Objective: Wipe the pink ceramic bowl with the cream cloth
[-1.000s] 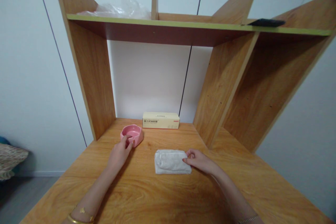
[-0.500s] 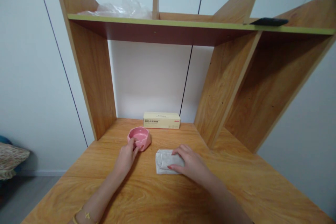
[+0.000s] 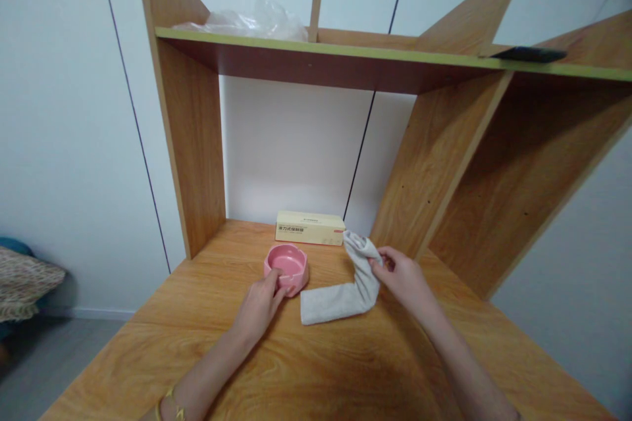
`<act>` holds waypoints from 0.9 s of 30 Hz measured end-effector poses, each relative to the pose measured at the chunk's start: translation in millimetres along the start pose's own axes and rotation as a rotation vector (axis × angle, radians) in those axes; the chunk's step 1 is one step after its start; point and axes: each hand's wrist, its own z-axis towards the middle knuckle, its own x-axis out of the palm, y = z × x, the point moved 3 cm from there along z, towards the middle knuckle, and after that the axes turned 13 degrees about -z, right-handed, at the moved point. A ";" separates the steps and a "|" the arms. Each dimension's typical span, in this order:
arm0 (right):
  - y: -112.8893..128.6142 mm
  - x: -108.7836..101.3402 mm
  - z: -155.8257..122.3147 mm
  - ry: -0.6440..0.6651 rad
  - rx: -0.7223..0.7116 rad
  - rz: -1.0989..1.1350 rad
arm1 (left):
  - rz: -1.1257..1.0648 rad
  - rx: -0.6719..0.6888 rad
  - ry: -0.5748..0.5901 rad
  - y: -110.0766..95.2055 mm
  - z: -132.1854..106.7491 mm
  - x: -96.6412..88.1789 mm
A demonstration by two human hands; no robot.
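A pink ashtray (image 3: 291, 259) with a faceted outside and a notched rim stands on the wooden desk. My left hand (image 3: 261, 302) grips its near rim, with a finger inside and the thumb against the outer wall. To the right, a light grey folded cloth (image 3: 336, 302) lies partly flat on the desk. Its right part is bent upward, and my right hand (image 3: 402, 276) pinches it between thumb and fingers. The raised end of the cloth tips toward the back.
A cream cling film box (image 3: 309, 229) lies against the back, behind the ashtray. The shelf (image 3: 365, 59) overhead carries a clear plastic bag (image 3: 257, 23) and a flat dark object (image 3: 530, 54). Upright panels (image 3: 434, 164) border the desk's back. Patterned fabric (image 3: 27, 279) shows at far left.
My right hand has lifted and unfolded part of the cloth, which lay as a flat folded bundle before. My left hand still holds the ashtray, now closer to the cloth. The view has shifted.
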 end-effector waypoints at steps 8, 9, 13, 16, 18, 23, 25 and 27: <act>11.5 -62.9 33.8 -0.317 -0.073 -0.050 | -0.040 0.073 0.060 -15.0 -7.7 7.4; 15.4 -57.0 32.9 -0.295 -0.082 -0.046 | -0.041 0.080 0.066 -16.0 -8.3 7.8; 28.4 -5.0 16.5 -0.130 -0.077 0.034 | -0.072 0.076 0.103 -16.3 -9.1 8.1; 37.5 34.5 -1.4 -0.051 -0.089 0.114 | -0.069 0.078 0.121 -14.2 -7.6 7.2; 43.1 50.6 -11.4 -0.014 -0.099 0.178 | -0.050 0.091 0.117 -12.7 -6.0 6.0; 56.0 61.6 -26.9 0.005 -0.179 0.281 | 0.033 0.124 0.106 -11.8 -4.1 4.6; 60.4 62.7 -31.1 0.007 -0.214 0.313 | 0.087 0.144 0.117 -12.7 -4.9 5.6; 64.0 65.1 -34.4 0.016 -0.245 0.339 | 0.147 0.172 0.138 -14.2 -6.0 7.1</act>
